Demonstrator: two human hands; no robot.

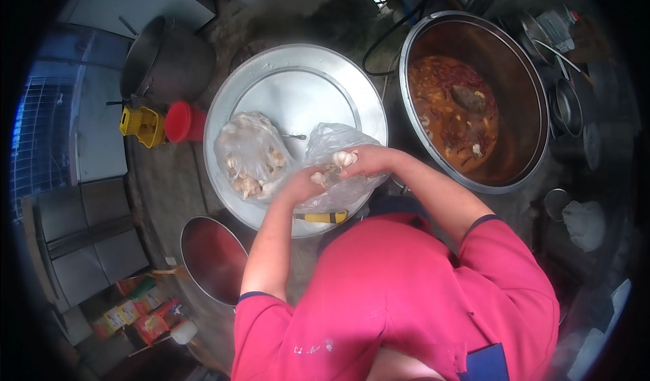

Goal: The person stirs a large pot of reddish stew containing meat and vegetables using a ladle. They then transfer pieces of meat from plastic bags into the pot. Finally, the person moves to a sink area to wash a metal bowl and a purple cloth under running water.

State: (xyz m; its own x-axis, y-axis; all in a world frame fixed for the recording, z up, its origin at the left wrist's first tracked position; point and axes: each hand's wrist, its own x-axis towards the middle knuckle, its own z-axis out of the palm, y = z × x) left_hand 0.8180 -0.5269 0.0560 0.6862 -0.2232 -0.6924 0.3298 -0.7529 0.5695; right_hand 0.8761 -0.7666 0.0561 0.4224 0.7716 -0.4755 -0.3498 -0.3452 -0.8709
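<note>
In front of me stands a large round metal tray. My right hand grips a whole garlic bulb between thumb and fingers, above a crumpled clear plastic bag. My left hand is closed around a smaller pale piece of garlic, beside the same bag. Left of that hand, a fuller clear plastic bag holds several garlic bulbs. A yellow and black utility knife lies near the tray's front edge. Between the bags, a small dark metal handle sticks out.
At right, a deep metal pot holds reddish-brown liquid with chillies and garlic. A big stockpot, a red bucket and a yellow plastic holder stand at left. Another metal pot sits by my left forearm. A black hose runs behind.
</note>
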